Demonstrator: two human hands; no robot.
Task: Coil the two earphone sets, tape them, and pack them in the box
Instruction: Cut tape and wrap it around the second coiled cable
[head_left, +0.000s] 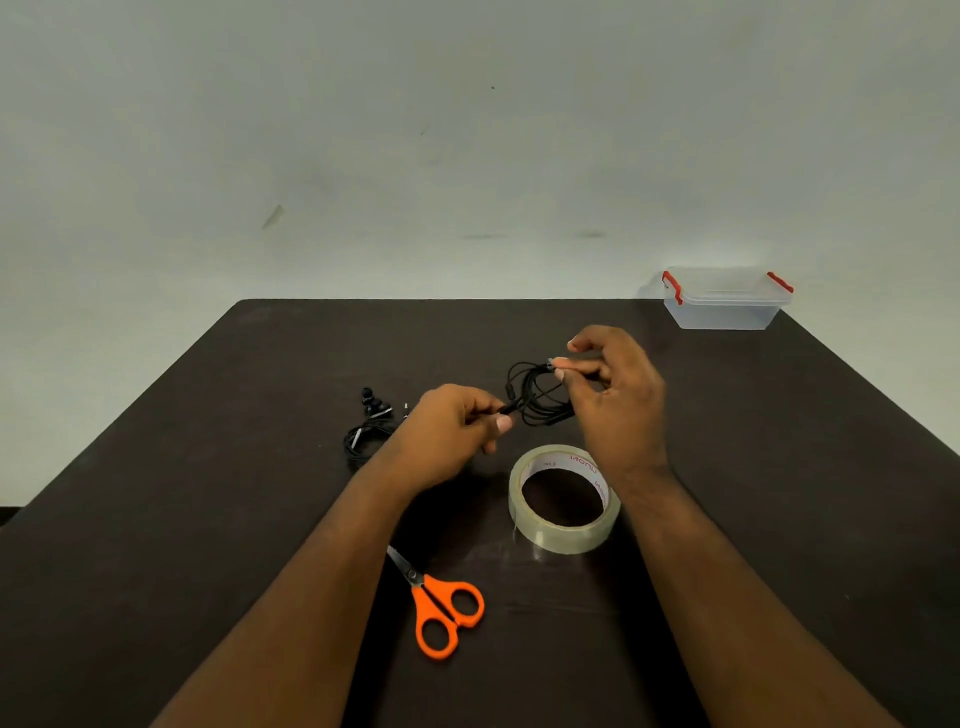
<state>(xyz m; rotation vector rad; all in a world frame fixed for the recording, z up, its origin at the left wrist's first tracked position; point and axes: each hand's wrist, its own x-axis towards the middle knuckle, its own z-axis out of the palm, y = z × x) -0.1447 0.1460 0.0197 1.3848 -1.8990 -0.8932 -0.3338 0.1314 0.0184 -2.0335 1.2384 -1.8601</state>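
Dark table (208, 519) against pale wall (363, 130), clear box (724, 306) at corner

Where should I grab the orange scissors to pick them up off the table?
Grip the orange handle loops, coming from your near side, probably with the left hand. The scissors lie flat and closed, loops toward you, blades pointing away.

Both forearms reach forward side by side, the left hand (457, 431) curled in a pinching grip, the right hand (615, 395) raised slightly higher, thumb and fingertips pinched together.
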